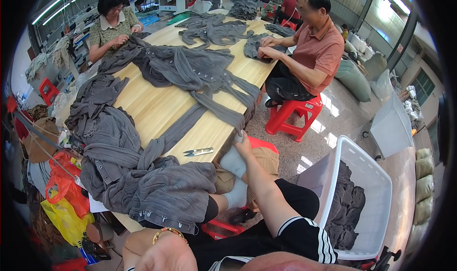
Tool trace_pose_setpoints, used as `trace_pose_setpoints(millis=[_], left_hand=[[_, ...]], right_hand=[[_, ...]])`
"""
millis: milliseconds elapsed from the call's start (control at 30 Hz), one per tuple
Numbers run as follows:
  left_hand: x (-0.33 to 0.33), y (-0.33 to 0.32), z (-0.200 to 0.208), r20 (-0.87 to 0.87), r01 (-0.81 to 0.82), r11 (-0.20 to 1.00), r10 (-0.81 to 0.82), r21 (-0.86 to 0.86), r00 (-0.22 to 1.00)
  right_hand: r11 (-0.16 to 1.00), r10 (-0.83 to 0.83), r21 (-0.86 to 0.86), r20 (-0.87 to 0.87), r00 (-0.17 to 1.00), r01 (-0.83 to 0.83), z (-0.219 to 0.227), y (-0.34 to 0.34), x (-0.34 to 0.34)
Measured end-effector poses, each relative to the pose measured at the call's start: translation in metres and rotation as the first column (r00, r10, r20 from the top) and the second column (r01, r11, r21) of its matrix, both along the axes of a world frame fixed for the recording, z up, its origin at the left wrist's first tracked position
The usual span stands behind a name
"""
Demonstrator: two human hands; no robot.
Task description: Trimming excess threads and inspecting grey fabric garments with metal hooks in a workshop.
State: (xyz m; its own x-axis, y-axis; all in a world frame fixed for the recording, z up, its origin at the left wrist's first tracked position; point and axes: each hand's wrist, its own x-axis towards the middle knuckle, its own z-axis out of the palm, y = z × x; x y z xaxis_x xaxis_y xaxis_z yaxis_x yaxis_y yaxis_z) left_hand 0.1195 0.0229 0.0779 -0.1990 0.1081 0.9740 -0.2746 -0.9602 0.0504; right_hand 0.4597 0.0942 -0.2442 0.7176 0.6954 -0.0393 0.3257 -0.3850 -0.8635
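Close to the lower edge, my left hand [167, 256] is raised, a beaded bracelet at its wrist; its fingers are mostly hidden. My right arm reaches forward to the table edge. There my right hand [243, 145] is closed on the toe end of a light grey sock [233, 161] worn on my foot. A second socked foot [236, 195] is just below. Across my lap and the near table corner lies a dark grey ribbed garment [166, 195] with metal hooks along its edge. Small thread snips [199, 151] lie on the wooden table [185, 142], left of my right hand.
More grey garments [190, 68] spread over the table. Two people sit across from me, handling grey cloth. A white bin [388, 195] with dark cloth stands at right, near a red stool [297, 116]. Red and yellow bags [62, 216] crowd the left side.
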Motion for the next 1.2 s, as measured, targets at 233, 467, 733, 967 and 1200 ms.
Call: trace_pose_setpoints(millis=[233, 467, 733, 967, 1200], left_hand=[[-0.028, -0.003, 0.002, -0.346, -0.125, 0.983, 0.164, 0.132, 0.924], [-0.021, -0.007, 0.014, -0.589, 0.028, 1.0, -0.023, -0.001, 0.808], [-0.02, -0.005, 0.015, -0.569, 0.041, 0.998, -0.063, -0.052, 0.82], [-0.02, -0.005, 0.012, -0.567, 0.034, 0.998, -0.059, -0.055, 0.822], [-0.023, -0.007, 0.011, -0.602, 0.045, 0.996, -0.082, -0.076, 0.795]], right_hand=[[0.999, -0.031, -0.029, 0.026, 0.999, 0.032, 0.007, -0.004, 0.0], [0.986, -0.044, 0.158, -0.097, 0.994, 0.059, -0.007, 0.001, 0.008], [0.991, -0.002, 0.132, -0.138, 0.99, 0.02, -0.008, 0.002, 0.013], [0.997, 0.017, 0.072, -0.069, 0.997, -0.012, 0.009, -0.001, -0.003], [0.998, -0.055, 0.016, 0.056, 0.997, 0.054, -0.002, -0.002, 0.002]])
